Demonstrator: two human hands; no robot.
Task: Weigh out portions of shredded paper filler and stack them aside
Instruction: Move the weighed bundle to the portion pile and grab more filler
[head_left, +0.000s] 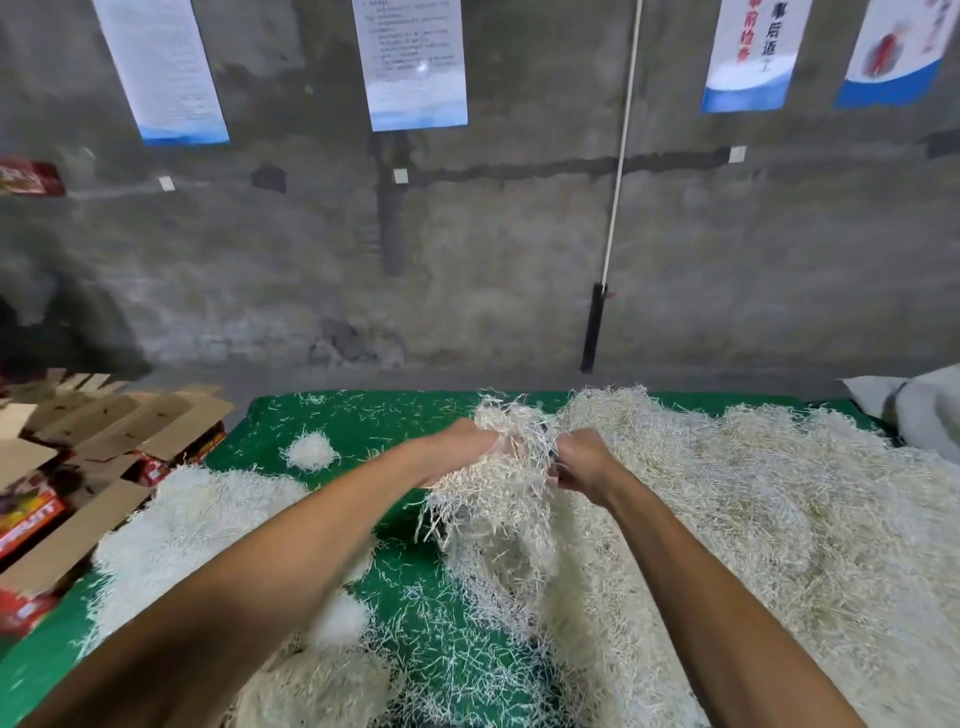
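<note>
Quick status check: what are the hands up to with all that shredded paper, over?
Left hand and right hand both gripping one clump of shredded paper, lifted beside the big heap. No scale in view. Nothing blocking.

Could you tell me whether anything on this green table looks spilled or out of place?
Loose strands of shredded paper are scattered thinly over the green table cover, away from the big heap and the stacked clumps. Both hands, left hand and right hand, grip a clump that sheds more. No scale is visible.
</note>
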